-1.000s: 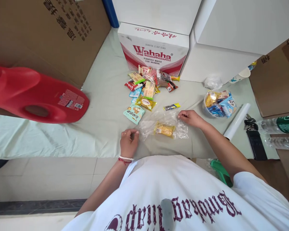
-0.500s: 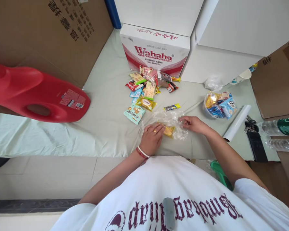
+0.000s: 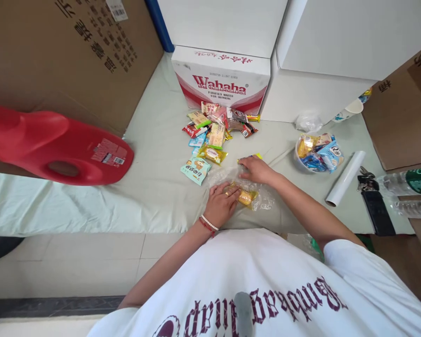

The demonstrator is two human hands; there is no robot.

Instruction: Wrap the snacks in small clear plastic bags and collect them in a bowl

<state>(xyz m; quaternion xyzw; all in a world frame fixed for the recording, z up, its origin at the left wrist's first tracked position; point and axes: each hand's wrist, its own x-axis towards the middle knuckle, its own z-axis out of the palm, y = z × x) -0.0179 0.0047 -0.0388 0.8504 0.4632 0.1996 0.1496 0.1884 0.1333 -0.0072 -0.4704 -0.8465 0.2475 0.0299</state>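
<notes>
My left hand (image 3: 221,202) lies flat with its fingers stretched over a clear plastic bag (image 3: 264,195) and the end of a yellow-wrapped snack (image 3: 247,196). The bag is spread near the table's front edge. Beyond it, my right hand (image 3: 255,169) curls down over a slim yellow snack packet (image 3: 258,155), mostly hidden beneath the fingers. A mint-green snack packet (image 3: 195,170) rests left of the bag. Behind that, a pile of mixed wrapped snacks (image 3: 216,135) sits against the Wahaha carton.
The Wahaha carton (image 3: 221,82) and white boxes (image 3: 323,93) stand behind. To the right are a tub of snacks (image 3: 317,153), a white roll (image 3: 345,179), keys (image 3: 367,180), a black phone (image 3: 378,213) and plastic bottles (image 3: 407,182). A red jug (image 3: 63,150) is at left.
My right hand has moved left and away from me, from the bag's right edge onto the slim yellow packet. My left hand stays on the bag. The view has shifted slightly.
</notes>
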